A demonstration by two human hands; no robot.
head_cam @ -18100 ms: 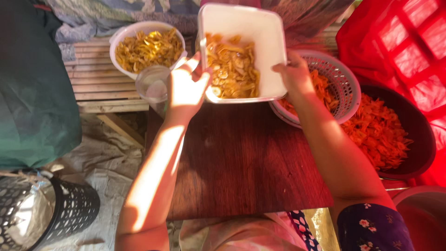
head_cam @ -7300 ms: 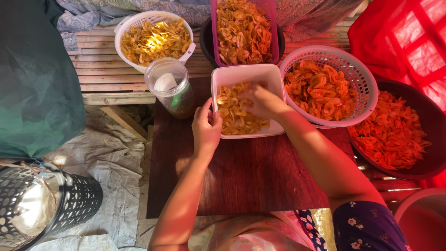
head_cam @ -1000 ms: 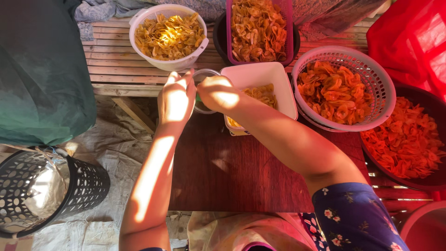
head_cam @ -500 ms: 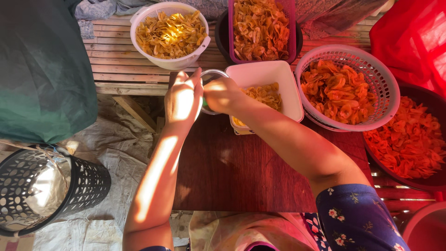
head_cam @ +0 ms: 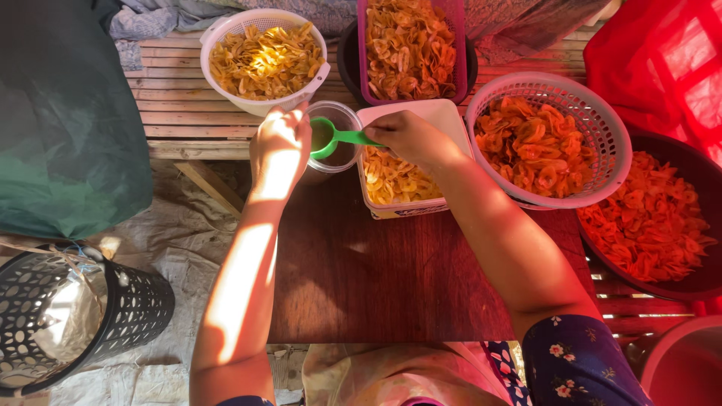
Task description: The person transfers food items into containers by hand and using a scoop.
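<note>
Right hand [head_cam: 410, 137] reaches in across the white tub [head_cam: 402, 162], fingers pinched on a green spoon [head_cam: 338, 138] whose bowl dips into the clear jar [head_cam: 331, 135]. Left hand [head_cam: 280, 148] wraps the jar's side, steadying it upright at the dark board's [head_cam: 376, 278] far edge.

A board [head_cam: 391, 278] lies in front of the person. At its far edge stand a jar [head_cam: 335, 135] on the left and a tub [head_cam: 402, 162] of chips just right of it. The left hand [head_cam: 280, 150] is at the jar's left side; the right hand [head_cam: 410, 135], over the tub, holds a spoon [head_cam: 338, 137] whose bowl is in the jar. Behind the jar sits a bowl [head_cam: 263, 56] of chips on a slatted bench [head_cam: 162, 105]. Behind the tub is a tray [head_cam: 410, 45] of chips. Right of the tub stands a basket [head_cam: 545, 139], and right of that a basin [head_cam: 654, 218]. A bin [head_cam: 68, 316] stands on the ground to the left.
</note>
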